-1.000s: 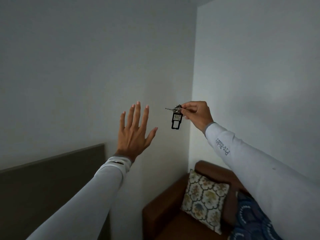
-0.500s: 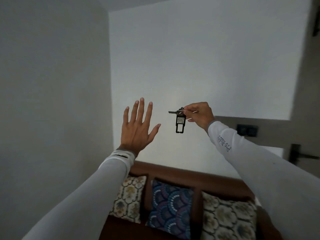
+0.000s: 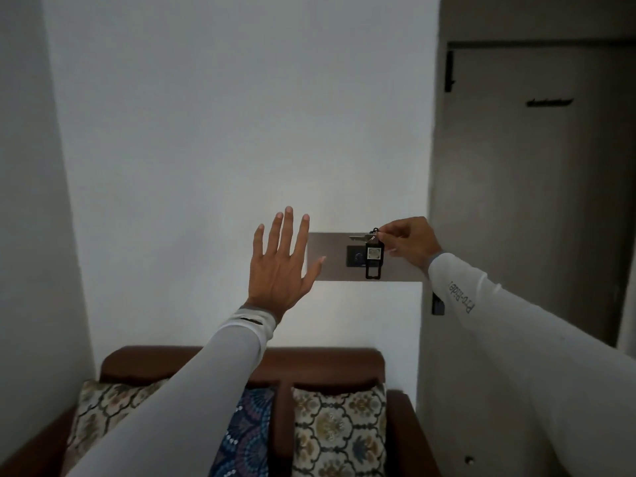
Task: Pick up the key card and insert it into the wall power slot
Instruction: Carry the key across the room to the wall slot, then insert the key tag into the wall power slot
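My right hand pinches the ring of a black key card tag with a metal key sticking out to the left. The tag hangs straight down, right in front of a dark wall power slot set in a brown wall panel. The tag covers the slot's right part. My left hand is raised with fingers spread, palm toward the wall, its thumb over the panel's left edge, holding nothing.
A brown sofa with several patterned cushions stands against the wall below the panel. A dark door with a black handle is on the right. White walls close in on the left.
The view has swung to the right, bringing the wall panel and slot from far right to the middle. My right hand with the tag is now in front of the slot. Left hand stays raised.
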`<state>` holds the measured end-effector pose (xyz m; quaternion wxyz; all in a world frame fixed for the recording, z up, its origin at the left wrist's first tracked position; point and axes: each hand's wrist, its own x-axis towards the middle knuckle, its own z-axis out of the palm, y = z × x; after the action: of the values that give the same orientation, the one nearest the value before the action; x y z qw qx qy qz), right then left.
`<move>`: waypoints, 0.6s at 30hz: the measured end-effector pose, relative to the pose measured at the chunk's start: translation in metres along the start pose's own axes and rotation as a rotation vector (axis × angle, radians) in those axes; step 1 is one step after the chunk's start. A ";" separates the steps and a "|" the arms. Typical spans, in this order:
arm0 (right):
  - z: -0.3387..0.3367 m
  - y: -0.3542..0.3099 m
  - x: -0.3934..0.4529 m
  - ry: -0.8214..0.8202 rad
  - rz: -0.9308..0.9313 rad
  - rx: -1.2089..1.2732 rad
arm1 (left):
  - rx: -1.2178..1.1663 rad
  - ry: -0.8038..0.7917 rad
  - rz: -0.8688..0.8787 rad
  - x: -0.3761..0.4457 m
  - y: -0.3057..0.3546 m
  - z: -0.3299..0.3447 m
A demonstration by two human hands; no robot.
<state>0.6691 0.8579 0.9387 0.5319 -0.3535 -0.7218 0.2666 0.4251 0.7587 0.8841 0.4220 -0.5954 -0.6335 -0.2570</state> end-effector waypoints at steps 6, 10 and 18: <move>-0.041 0.047 0.039 0.033 0.003 -0.034 | -0.024 0.016 0.041 0.038 0.052 0.061; -0.051 0.085 0.077 0.027 -0.014 -0.049 | -0.028 0.000 0.047 0.065 0.074 0.115; -0.052 0.157 0.162 0.009 -0.005 -0.028 | 0.005 -0.002 0.051 0.134 0.089 0.204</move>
<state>0.7250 1.0822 0.9282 0.5308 -0.3604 -0.7239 0.2537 0.4739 1.0134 0.8766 0.4293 -0.6105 -0.6191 -0.2441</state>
